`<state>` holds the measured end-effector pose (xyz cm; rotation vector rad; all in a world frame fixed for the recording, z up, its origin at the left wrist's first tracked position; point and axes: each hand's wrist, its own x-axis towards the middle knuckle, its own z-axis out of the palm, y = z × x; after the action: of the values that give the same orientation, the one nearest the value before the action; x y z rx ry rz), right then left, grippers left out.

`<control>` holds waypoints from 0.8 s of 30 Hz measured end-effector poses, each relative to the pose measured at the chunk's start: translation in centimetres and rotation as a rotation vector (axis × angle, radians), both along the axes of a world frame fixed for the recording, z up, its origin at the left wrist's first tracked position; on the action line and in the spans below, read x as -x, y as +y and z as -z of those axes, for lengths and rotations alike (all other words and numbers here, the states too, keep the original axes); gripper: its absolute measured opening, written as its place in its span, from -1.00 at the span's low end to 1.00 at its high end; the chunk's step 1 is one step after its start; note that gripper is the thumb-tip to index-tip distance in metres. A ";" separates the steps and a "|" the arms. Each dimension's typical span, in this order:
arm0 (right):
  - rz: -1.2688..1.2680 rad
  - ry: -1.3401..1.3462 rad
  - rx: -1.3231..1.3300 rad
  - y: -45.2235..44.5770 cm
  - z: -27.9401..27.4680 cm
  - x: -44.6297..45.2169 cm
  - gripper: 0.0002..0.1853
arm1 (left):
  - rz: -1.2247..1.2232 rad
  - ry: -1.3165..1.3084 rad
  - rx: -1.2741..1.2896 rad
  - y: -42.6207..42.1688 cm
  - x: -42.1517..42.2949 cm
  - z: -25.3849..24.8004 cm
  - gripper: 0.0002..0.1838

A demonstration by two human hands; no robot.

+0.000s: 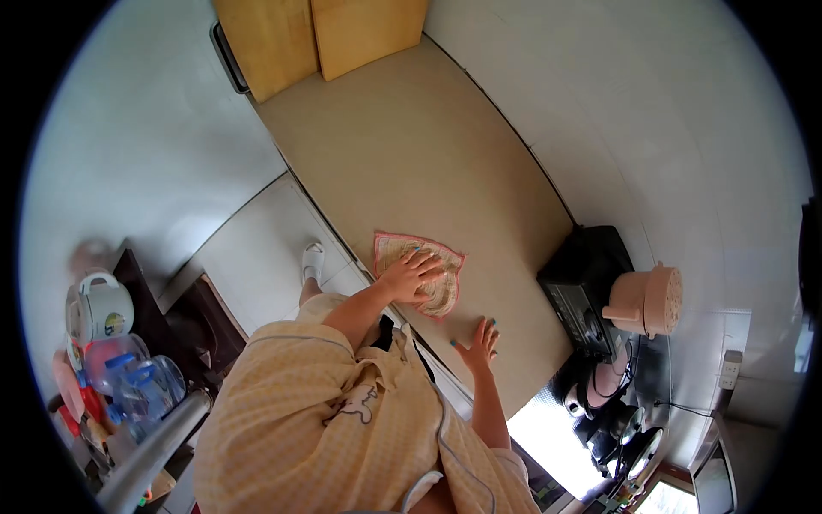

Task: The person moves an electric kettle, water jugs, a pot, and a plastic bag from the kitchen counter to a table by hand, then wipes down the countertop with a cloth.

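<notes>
A checked cloth (443, 300) with a pinkish-red border lies spread on the beige countertop (411, 146), close to its near edge. Flat on top of the cloth rests my left hand (413, 276), its fingers stretched out and somewhat apart, covering part of the fabric. My right hand (478, 345) is on the bare countertop to the right of the cloth, fingers spread, with nothing in it. The two hands are apart from each other.
A black oven (582, 295) stands at the right, beside a pink pot (644, 300). Wooden boards (342, 38) are at the far end of the counter. Plastic bottles (150, 390) and a white kettle-like container (104, 310) stand at the left.
</notes>
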<state>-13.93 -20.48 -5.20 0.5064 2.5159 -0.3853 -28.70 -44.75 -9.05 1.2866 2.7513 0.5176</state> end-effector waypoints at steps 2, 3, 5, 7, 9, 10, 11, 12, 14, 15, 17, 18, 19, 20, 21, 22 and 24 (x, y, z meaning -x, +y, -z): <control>0.132 0.029 0.022 -0.7 0.8 0.6 0.16 | -0.027 0.008 -0.009 -1.7 2.5 -0.1 -0.25; 0.138 0.026 0.023 -1.0 1.3 0.9 0.16 | -0.076 0.005 0.003 -2.7 3.9 0.0 -0.26; 0.299 0.008 -0.029 -2.1 2.2 1.7 0.15 | -0.118 -0.005 0.016 -5.3 6.7 0.1 -0.28; 0.366 -0.009 -0.050 -3.2 3.0 3.0 0.14 | -0.232 0.023 -0.018 -8.2 9.8 0.0 -0.30; 0.429 -0.024 -0.071 -4.6 3.1 4.3 0.14 | -0.281 0.018 0.017 -11.4 12.7 -0.6 -0.30; 0.466 -0.040 -0.074 -5.5 3.0 5.4 0.14 | -0.336 0.021 0.052 -13.1 14.2 -0.8 -0.31; 0.503 -0.052 -0.075 -6.5 2.9 6.4 0.15 | -0.362 0.018 0.058 -14.7 15.7 -1.0 -0.30; 0.506 -0.052 -0.072 -7.2 3.2 7.2 0.15 | -0.359 0.020 0.060 -16.3 17.1 -1.2 -0.30; 0.490 -0.074 -0.108 -8.6 3.7 8.7 0.10 | -0.448 -0.004 0.132 -19.2 19.8 -1.6 -0.31; 0.495 -0.075 -0.108 -9.2 4.0 9.3 0.10 | -0.471 0.012 0.139 -20.8 21.0 -1.4 -0.31; 0.450 0.003 -0.121 -10.5 4.4 9.9 0.09 | -0.500 0.019 0.151 -23.7 23.2 -1.2 -0.31; 0.460 -0.002 -0.123 -11.3 4.3 10.3 0.09 | -0.535 0.028 0.161 -25.0 24.1 -1.2 -0.31; 0.458 0.000 -0.107 -11.9 4.2 10.8 0.09 | -0.556 0.026 0.160 -26.2 25.0 -1.0 -0.32; 0.454 0.002 -0.092 -12.6 4.0 11.2 0.08 | -0.548 0.023 0.160 -27.3 25.6 -0.8 -0.32; 0.460 -0.001 -0.093 -13.1 4.3 11.2 0.08 | -0.604 0.034 0.161 -28.3 26.1 -0.7 -0.33; 0.468 0.008 -0.094 -13.5 4.5 11.3 0.09 | -0.661 0.044 0.161 -29.0 26.5 -0.6 -0.34; 0.474 0.015 -0.097 -14.0 4.8 11.5 0.10 | -0.713 0.048 0.178 -30.0 26.9 -0.5 -0.32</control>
<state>-25.39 -34.51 -10.01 1.1481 2.4189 -0.4402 -55.59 -74.76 -8.51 0.2530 3.1513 0.2533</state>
